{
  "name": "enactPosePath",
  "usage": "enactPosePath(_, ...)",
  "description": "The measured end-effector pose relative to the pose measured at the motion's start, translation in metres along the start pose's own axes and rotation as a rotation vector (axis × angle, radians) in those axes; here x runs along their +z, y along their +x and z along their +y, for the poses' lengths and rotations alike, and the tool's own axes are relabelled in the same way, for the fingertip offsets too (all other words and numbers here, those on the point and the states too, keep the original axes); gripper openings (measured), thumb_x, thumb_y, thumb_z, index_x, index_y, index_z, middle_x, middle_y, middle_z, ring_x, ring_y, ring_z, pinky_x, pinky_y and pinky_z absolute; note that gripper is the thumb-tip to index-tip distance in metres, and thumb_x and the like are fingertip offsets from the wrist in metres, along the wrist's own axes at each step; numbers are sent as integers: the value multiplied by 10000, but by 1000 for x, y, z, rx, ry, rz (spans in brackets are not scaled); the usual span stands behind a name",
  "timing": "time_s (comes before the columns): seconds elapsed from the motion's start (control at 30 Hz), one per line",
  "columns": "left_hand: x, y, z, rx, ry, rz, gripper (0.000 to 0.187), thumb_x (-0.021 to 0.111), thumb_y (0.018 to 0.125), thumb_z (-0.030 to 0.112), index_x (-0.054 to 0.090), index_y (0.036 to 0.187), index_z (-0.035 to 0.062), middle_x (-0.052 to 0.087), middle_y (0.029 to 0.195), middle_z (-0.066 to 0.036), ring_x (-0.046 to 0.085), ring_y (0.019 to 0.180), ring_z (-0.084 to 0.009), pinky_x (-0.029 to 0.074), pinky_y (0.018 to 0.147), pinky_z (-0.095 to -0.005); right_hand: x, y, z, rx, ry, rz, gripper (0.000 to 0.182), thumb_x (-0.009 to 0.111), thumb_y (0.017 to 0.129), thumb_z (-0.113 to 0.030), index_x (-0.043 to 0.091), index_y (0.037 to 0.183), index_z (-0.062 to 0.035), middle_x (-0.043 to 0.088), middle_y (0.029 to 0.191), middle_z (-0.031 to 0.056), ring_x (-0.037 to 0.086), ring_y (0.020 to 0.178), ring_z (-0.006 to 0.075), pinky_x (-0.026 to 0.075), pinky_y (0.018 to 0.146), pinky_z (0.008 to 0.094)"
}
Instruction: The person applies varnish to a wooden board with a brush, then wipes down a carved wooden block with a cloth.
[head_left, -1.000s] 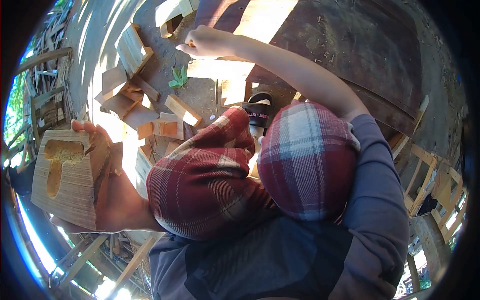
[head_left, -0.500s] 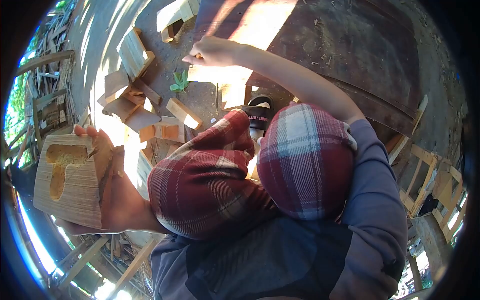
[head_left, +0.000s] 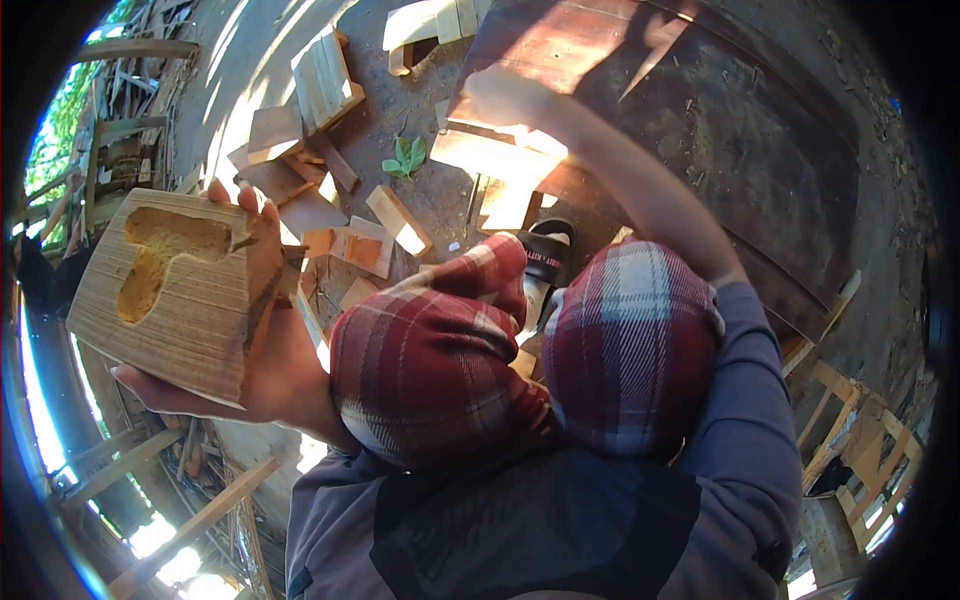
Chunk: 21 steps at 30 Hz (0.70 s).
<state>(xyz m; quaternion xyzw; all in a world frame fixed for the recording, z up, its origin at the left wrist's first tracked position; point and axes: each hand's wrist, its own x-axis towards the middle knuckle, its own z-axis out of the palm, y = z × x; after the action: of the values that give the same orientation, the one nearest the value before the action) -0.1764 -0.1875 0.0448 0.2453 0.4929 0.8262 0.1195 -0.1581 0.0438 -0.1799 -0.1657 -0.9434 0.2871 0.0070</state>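
Left hand [head_left: 255, 375] cradles the pale wooden block with a T-shaped hollow [head_left: 175, 290] at frame left, so keep that palm flat under it, while the right hand [head_left: 497, 96], top centre, looks clenched on something I can't make out over the dark brown board [head_left: 720, 130].

Wood block [head_left: 175, 300]: pale tan, fine straight grain lines, with an orange-yellow T-shaped hollow. Trousers [head_left: 440, 360]: dark red plaid crossed by white and grey bands. Sleeve [head_left: 745, 440]: muted blue-purple. Sandal [head_left: 545, 262]: black strap, white lettering. Board [head_left: 720, 130]: dark reddish brown, sunlit orange patch. Offcuts [head_left: 320, 75] on the ground: light yellow-tan. Small plant [head_left: 405, 157]: green.
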Motion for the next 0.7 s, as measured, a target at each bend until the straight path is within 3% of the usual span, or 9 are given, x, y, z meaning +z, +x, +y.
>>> enactPosePath(0.03, 1, -2, 0, 6, 5, -3, 959, 569, 735, 555, 199, 1409, -18, 233, 1320, -363, 259, 1250, -505, 191, 1086, -600, -28, -17, -10, 178, 123, -116, 301, 452, 917, -158, 630, 1035, 53, 637, 804, 261, 656, 558, 328, 584, 500, 436)
enactPosePath(0.13, 4, -4, -1, 5, 7, -4, 961, 573, 732, 552, 199, 1408, -19, 232, 1319, -362, 255, 1251, -506, 187, 1087, -600, -44, -24, -9, 161, 278, -39, 353, 450, 955, -258, 635, 1015, 37, 629, 655, 186, 638, 506, 300, 517, 403, 401)
enactPosePath(0.2, 5, -5, -3, 11, 11, 2, 962, 576, 730, 550, 199, 1408, -20, 231, 1318, -362, 253, 1251, -506, 185, 1089, -600, -26, -26, -19, 95, 489, 48, 415, 466, 965, -332, 636, 950, 46, 620, 626, 183, 600, 466, 296, 485, 433, 396)
enactPosePath(0.3, 10, -5, -6, 11, 18, 10, 964, 581, 728, 547, 199, 1407, -21, 229, 1317, -361, 249, 1252, -506, 181, 1091, -601, 27, -11, -7, -185, 382, 365, 514, 466, 965, -362, 598, 698, 57, 563, 556, 209, 535, 445, 336, 471, 542, 405)
enactPosePath(0.4, 9, -8, -3, -2, 48, 42, 984, 555, 736, 583, 189, 1411, -32, 218, 1341, -364, 250, 1267, -508, 199, 1094, -594, 11, -34, 17, -141, 281, 285, 516, 460, 963, -335, 555, 629, 48, 538, 507, 191, 553, 442, 318, 471, 512, 401)
enactPosePath(0.47, 4, -8, 0, -34, 96, 65, 1027, 498, 758, 661, 169, 1421, -51, 198, 1389, -371, 256, 1296, -511, 241, 1099, -580, -16, -84, 28, 158, 418, 64, 460, 448, 958, -315, 577, 669, 19, 537, 482, 147, 582, 436, 225, 486, 465, 379)
enactPosePath(0.53, 2, -8, -1, 0, 84, -29, 1072, 516, 740, 661, 125, 1414, -75, 126, 1401, -379, 193, 1309, -531, 221, 1089, -609, -26, -136, 62, 221, 355, -5, 492, 455, 965, -323, 606, 661, 34, 564, 487, 104, 561, 392, 175, 476, 409, 303)
enactPosePath(0.63, 6, -7, -1, -24, 40, -91, 1080, 517, 738, 659, 112, 1414, -79, 118, 1401, -384, 183, 1311, -535, 210, 1086, -619, -54, -222, 81, 375, 485, 8, 465, 512, 962, -321, 614, 653, 11, 587, 515, 58, 530, 369, 108, 437, 374, 244)
enactPosePath(0.7, 13, -7, -6, -44, 0, -124, 1086, 519, 736, 658, 104, 1414, -81, 112, 1401, -388, 176, 1313, -538, 202, 1085, -626, -66, -240, 71, 328, 458, 62, 459, 521, 958, -326, 615, 654, 3, 585, 514, 55, 524, 365, 105, 432, 372, 243)
